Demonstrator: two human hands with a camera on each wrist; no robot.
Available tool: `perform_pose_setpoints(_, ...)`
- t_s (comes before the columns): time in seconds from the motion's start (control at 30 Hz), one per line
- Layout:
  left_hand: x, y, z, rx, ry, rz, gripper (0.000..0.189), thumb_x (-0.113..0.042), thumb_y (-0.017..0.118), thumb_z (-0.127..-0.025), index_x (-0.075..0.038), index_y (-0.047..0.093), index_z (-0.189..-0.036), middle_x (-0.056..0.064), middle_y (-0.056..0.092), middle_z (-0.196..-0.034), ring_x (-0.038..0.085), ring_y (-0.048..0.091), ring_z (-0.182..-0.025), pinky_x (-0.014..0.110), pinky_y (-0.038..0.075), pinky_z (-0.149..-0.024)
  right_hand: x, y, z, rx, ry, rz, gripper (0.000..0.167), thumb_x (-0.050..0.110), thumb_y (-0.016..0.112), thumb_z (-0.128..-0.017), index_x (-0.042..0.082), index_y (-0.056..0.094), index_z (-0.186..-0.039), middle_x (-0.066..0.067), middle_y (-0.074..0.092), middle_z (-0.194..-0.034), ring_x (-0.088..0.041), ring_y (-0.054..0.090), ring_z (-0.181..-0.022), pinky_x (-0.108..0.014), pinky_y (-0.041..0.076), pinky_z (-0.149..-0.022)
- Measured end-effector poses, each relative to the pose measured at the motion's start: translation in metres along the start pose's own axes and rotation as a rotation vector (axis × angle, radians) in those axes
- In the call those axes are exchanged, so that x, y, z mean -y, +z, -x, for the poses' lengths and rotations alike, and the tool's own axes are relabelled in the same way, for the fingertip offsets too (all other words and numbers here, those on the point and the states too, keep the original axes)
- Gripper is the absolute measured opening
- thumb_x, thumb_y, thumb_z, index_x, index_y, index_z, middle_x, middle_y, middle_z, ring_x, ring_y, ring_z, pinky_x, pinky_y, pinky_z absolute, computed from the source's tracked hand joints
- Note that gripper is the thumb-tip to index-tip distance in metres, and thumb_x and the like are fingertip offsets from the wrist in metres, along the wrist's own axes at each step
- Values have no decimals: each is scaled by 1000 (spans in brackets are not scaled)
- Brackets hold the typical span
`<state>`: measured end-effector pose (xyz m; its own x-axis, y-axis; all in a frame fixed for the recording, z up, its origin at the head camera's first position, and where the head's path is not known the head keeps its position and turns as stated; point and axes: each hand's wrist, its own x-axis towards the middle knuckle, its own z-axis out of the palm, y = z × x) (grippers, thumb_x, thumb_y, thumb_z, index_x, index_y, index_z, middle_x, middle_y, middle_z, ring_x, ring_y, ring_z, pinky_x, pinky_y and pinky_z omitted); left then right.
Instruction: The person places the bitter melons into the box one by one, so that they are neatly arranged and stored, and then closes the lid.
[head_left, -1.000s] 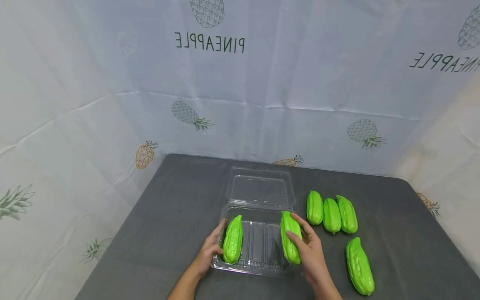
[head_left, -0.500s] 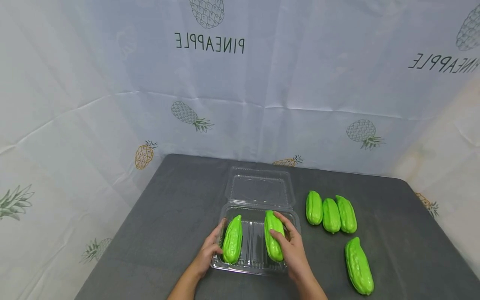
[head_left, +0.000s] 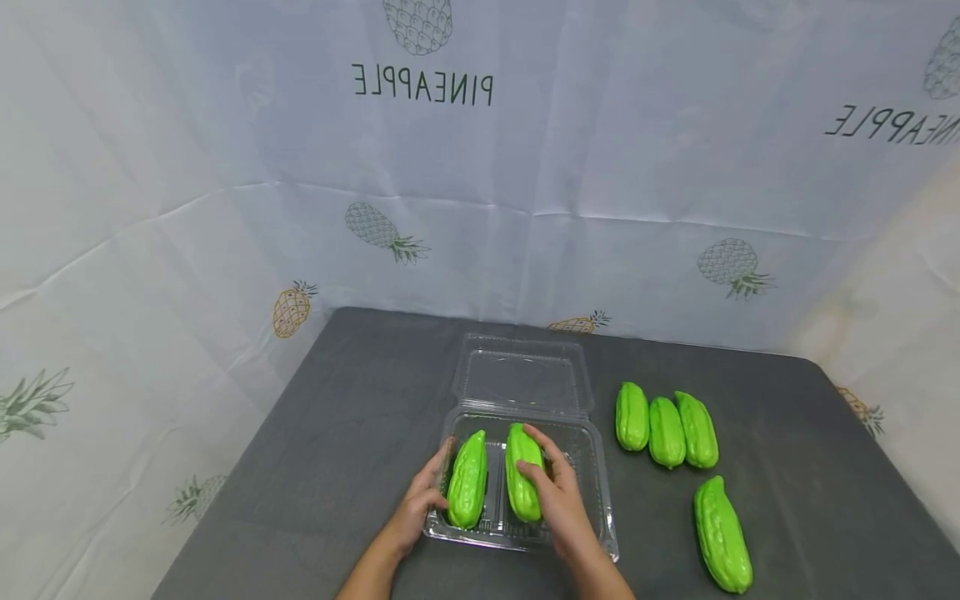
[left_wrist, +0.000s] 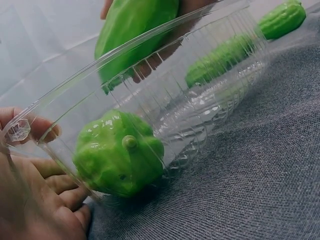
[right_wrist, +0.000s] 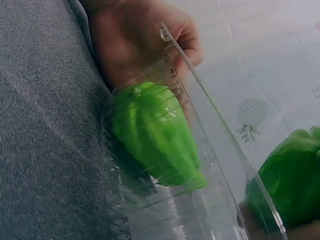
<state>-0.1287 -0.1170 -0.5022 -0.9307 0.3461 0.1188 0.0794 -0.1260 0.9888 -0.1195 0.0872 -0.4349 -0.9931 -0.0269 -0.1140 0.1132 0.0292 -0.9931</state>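
In the head view, a clear plastic clamshell container [head_left: 606, 508] lies on the table with its lid [head_left: 521, 379] folded back. One green bitter melon [head_left: 468, 483] sits along its left side. My left hand [head_left: 415, 504] grips the container's left wall, thumb at the rim and fingers against the outside in the left wrist view. A second bitter melon [head_left: 517, 471] is in my right hand [head_left: 561, 500], fingers on its right side and thumb across its top. This melon [left_wrist: 135, 27] appears raised above the container floor in the left wrist view, just right of the first.
To the container's right, three bitter melons [head_left: 667, 432] lie side by side. Another bitter melon [head_left: 723, 535] lies nearer the front right. The dark grey table [head_left: 360, 375] backs onto a white curtain [head_left: 525, 167] printed with pineapples.
My right hand has carried its bitter melon leftward, from the container's right side to beside the first melon. My left hand stays at the left wall.
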Motion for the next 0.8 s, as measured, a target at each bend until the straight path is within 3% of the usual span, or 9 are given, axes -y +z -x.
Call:
perform_pose_setpoints(0.3, 0, 1, -1, -31, -34, -8, 83, 5, 38, -65, 13, 12, -143, 30, 8, -152, -23, 21, -124, 1, 19, -97, -2, 9, 0, 38, -15, 32, 54, 9, 49, -89, 9, 37, -142, -22, 42, -136, -17, 49, -101, -29, 46, -78)
perform_pose_setpoints(0.47, 0, 1, 0, -21, -18, -2, 83, 6, 38, -65, 15, 11, -143, 31, 8, -151, -23, 21, -124, 1, 19, -98, -4, 14, -1, 43, -25, 29, 55, 9, 50, -88, 9, 38, -141, -23, 41, -136, -21, 50, -104, -30, 46, -79)
perform_pose_setpoints(0.63, 0, 1, 0, -14, -22, -2, 82, 5, 38, -66, 14, 11, -143, 30, 8, -151, -22, 21, -125, 1, 18, -98, -7, 18, -2, 51, -58, 72, 55, 9, 54, -87, 9, 40, -140, -23, 34, -142, -33, 45, -116, -33, 43, -86)
perform_pose_setpoints(0.8, 0, 1, 0, -19, -29, -3, 82, 4, 38, -67, 12, 12, -144, 29, 9, -152, -22, 22, -124, 1, 18, -98, -11, 21, -4, 56, -86, 100, 57, 9, 58, -85, 6, 41, -139, -26, 22, -149, -44, 31, -130, -43, 38, -98)
